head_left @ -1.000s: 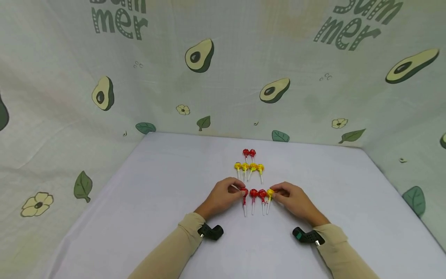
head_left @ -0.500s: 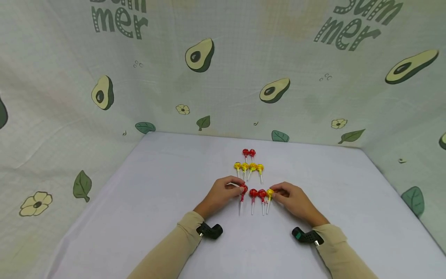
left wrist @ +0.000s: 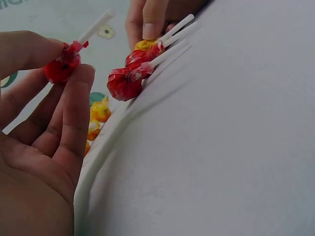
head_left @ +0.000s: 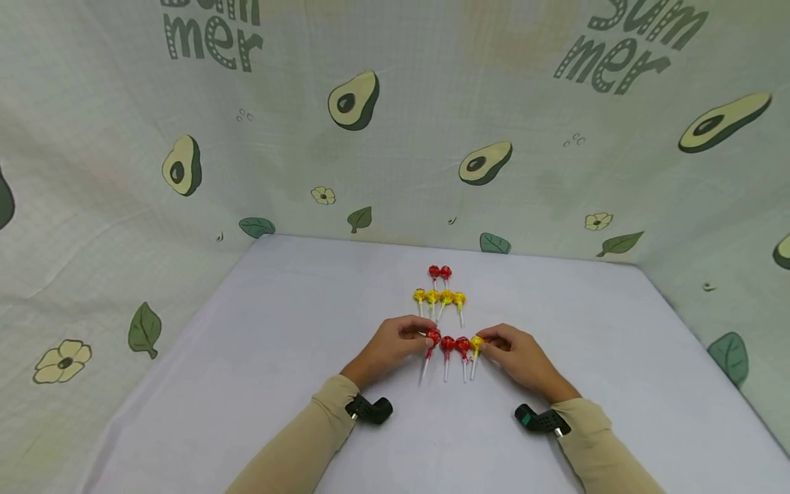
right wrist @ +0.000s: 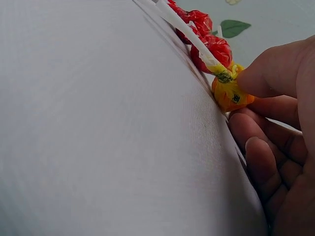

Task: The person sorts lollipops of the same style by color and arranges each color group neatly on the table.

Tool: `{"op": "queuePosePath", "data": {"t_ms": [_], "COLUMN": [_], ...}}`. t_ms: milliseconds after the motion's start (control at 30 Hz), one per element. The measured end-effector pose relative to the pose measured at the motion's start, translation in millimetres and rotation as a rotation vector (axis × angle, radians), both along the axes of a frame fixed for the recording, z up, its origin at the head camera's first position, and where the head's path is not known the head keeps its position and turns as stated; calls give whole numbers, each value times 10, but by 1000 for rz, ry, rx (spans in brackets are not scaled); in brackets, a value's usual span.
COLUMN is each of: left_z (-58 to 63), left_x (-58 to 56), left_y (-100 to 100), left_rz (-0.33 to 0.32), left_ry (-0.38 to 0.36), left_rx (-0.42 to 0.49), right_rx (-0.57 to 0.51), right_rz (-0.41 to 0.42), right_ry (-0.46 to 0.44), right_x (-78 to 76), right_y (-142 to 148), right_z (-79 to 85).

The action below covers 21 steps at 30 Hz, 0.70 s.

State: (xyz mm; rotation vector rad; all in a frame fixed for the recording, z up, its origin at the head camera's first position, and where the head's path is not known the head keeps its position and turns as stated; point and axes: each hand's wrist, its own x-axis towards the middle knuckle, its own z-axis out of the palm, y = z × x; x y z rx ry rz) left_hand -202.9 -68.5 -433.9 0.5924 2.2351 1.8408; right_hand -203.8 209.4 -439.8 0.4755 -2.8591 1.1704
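Between thumb and fingers, my left hand (head_left: 398, 343) pinches a red lollipop (left wrist: 63, 65) by its wrapped head; in the left wrist view it is raised off the table, its white stick tilted. My right hand (head_left: 518, 353) pinches the head of a yellow lollipop (right wrist: 231, 93), which lies on the table at the right end of the near row. Two red lollipops lie side by side between the hands: one red lollipop (head_left: 448, 345) nearer the left hand, the other red lollipop (head_left: 463, 346) close against the yellow one.
Beyond the hands lies a row of several yellow lollipops (head_left: 446, 297). Farther back are two red lollipops (head_left: 435, 272). All rest on a white-covered table (head_left: 296, 302), with a printed cloth (head_left: 407, 123) hanging behind it.
The left hand's red lollipop has come up off the table, and its stick end has swung left. The right hand and the yellow lollipop stay in place.
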Motion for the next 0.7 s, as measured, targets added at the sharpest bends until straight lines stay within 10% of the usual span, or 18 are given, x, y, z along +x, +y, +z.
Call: {"op": "queuePosePath", "data": {"t_ms": [700], "left_z": [177], "left_x": [-274], "left_y": [-167], "left_rz": [206], "left_ry": [7], "left_rx": [1], "right_rx": [-25], "right_rz": [8], "right_ry": [-1], "right_x": [1], "right_y": [10], "right_z": [5]}}
